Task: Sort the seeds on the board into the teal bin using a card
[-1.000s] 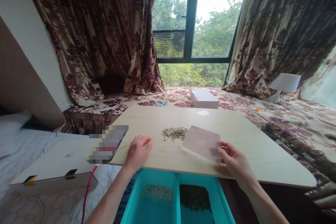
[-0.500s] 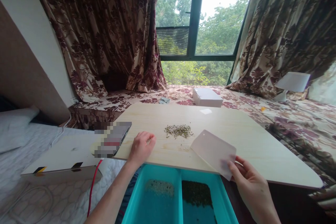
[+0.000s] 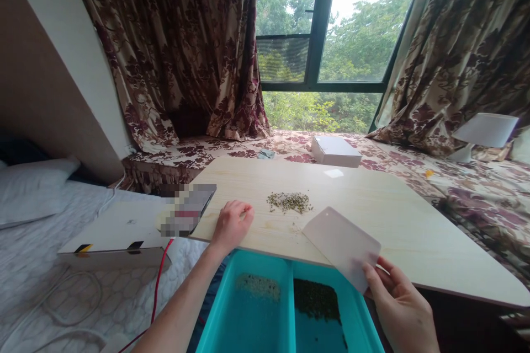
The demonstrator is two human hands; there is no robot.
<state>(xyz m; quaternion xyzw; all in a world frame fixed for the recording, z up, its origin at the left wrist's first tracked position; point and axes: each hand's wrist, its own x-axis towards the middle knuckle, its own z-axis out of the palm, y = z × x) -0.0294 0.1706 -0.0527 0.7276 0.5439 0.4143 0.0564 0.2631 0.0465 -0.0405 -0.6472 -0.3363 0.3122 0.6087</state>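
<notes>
My right hand [image 3: 399, 300] pinches a corner of a translucent white plastic scraper sheet [image 3: 343, 242], tilted over the front edge of the table. Its far edge is close to the tabletop; whether it touches I cannot tell. A loose pile of greenish seeds or beans [image 3: 290, 202] lies beyond it, with a few pale crumbs nearer. My left hand [image 3: 232, 226] rests on the table left of the pile, fingers curled in, nothing seen in them. Below the edge stands a turquoise two-part bin [image 3: 292, 309], with pale grains in its left compartment and dark greenish ones in its right.
The wooden table [image 3: 414, 231] carries a pixelated device [image 3: 188, 212] at its left, with a red cable [image 3: 159, 281] hanging down. A white box [image 3: 111, 226] lies on the bed. Behind are another white box [image 3: 337, 151] and a lamp [image 3: 484, 129] on the window seat.
The view has shifted, so everything sits a little further right in it. Both hands keep nearly the same place over the table, and the right still holds the scraper sheet.
</notes>
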